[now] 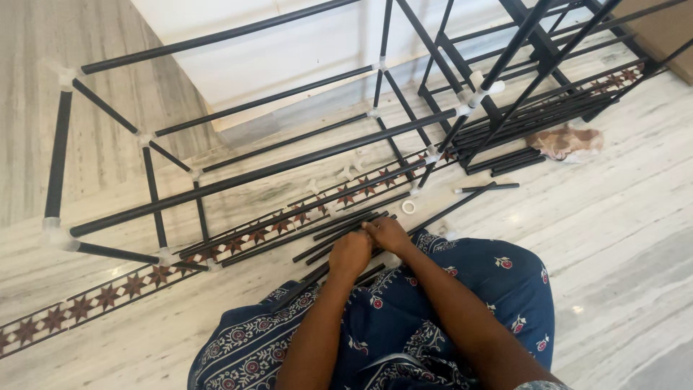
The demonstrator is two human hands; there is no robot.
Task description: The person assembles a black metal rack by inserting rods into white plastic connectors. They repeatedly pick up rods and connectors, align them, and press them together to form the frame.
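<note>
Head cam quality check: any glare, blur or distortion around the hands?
Head view: soft even daylight, mild sheen on the pale marble floor at right; left hand and right hand reasonably sharp over thin black metal rods; long frame tubes bow slightly from wide-angle distortion; shadows faint.

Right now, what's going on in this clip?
A person sits on the floor with both hands close together over a bundle of black rods lying across their lap. The left hand and right hand each grip the rods. In front lies a partly built frame of black rods joined by white connectors, with loose connectors and more rods beside it.
</note>
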